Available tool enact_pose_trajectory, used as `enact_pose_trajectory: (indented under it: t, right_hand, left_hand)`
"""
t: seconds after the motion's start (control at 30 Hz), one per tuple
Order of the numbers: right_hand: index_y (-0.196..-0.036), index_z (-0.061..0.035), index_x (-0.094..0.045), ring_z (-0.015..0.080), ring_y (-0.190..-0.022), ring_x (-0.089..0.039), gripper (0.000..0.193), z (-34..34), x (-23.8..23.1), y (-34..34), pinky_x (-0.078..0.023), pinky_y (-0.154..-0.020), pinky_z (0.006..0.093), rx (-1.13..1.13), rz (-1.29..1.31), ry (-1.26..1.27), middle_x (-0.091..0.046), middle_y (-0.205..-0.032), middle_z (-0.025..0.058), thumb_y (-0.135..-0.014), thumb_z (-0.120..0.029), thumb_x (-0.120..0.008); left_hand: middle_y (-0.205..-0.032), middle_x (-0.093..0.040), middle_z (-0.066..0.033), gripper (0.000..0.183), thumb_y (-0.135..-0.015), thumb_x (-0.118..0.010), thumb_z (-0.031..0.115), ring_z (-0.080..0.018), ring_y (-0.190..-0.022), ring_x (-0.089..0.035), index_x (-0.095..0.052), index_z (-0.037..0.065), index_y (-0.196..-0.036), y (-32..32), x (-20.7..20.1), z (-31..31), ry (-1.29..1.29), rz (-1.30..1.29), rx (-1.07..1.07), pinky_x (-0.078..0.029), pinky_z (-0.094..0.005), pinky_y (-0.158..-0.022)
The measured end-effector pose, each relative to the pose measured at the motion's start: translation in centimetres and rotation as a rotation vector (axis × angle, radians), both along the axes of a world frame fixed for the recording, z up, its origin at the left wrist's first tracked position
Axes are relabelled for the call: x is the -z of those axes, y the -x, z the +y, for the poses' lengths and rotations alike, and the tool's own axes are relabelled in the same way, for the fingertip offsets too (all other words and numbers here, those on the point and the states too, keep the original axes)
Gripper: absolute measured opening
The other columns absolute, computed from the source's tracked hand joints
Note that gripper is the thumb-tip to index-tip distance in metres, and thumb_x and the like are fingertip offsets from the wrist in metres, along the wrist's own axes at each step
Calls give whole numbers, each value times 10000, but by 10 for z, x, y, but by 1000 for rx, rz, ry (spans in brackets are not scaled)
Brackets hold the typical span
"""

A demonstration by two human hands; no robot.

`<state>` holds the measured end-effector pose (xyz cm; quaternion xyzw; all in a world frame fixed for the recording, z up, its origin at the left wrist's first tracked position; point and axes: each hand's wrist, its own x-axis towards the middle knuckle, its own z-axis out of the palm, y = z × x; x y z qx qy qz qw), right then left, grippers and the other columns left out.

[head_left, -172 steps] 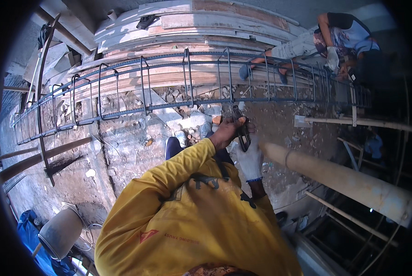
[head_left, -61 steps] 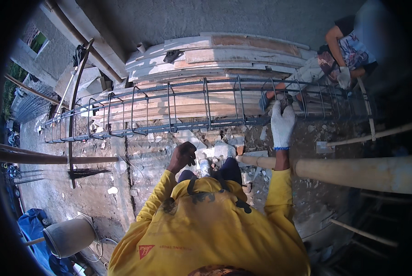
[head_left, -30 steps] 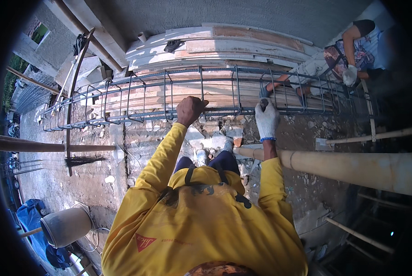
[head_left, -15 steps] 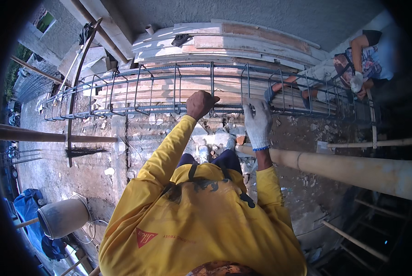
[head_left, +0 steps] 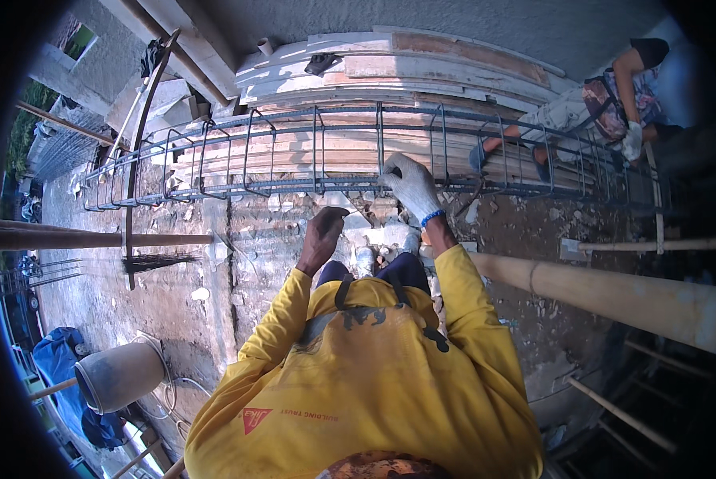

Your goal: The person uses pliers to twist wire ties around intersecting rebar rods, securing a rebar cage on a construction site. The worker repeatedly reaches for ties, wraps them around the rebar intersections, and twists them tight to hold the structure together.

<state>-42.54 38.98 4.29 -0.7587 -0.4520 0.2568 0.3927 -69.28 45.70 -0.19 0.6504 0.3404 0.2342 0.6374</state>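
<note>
A long rebar cage (head_left: 274, 190) with square stirrups runs across in front of me. My right hand (head_left: 414, 188), in a pale knitted glove with a blue cuff, is closed with its fingers curled at the cage's near lower bar, beside a middle stirrup. Bare and lower, my left hand (head_left: 321, 238) is held apart from the cage on its near side. Its fingers are pinched together, pointing right; whatever they may hold is too thin to make out.
Timber boards (head_left: 446, 70) are stacked behind the cage. At the far right a co-worker's gloved hand (head_left: 632, 141) is near the cage end. A thick bamboo pole (head_left: 597, 295) lies to my right, a barrel (head_left: 118, 374) to my left. Rubble covers the ground.
My left hand has drawn back from the cage toward me. My right hand has moved left along the near bar to the middle stirrup. The co-worker's arm has shifted.
</note>
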Motion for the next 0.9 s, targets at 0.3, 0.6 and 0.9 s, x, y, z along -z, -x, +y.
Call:
enact_pose_trajectory:
  t: [0.3, 0.6, 0.9]
  right_hand:
    - [-1338, -173, -731, 268, -971, -709, 404, 1, -8, 0, -570, -887, 384, -100, -41, 19, -711, -1125, 102, -938, -211, -769]
    - [-1136, -151, -812, 284, -1047, -725, 227, 10, 0, -3, -558, -946, 397, -76, 15, 48, -725, -1130, 101, -944, -259, -760]
    - [-1126, -136, -822, 198, -942, -728, 241, 12, 3, -3, -587, -856, 336, -23, 181, 13, -765, -1134, 64, -890, -178, -801]
  left_hand:
    - [-895, -690, -27, 164, -991, -691, 69, -143, -778, -674, -737, 5, -1135, -63, 107, 27, 402, -268, -134, -556, -286, -679]
    - [-919, -742, -48, 99, -1002, -721, 118, -152, -793, -704, -749, 28, -1030, -93, 83, 38, -126, -184, 118, -567, -284, -706]
    - [-906, -722, -34, 208, -993, -745, 149, -111, -772, -650, -742, -21, -1113, -94, 52, 16, 470, -265, -79, -517, -262, -700]
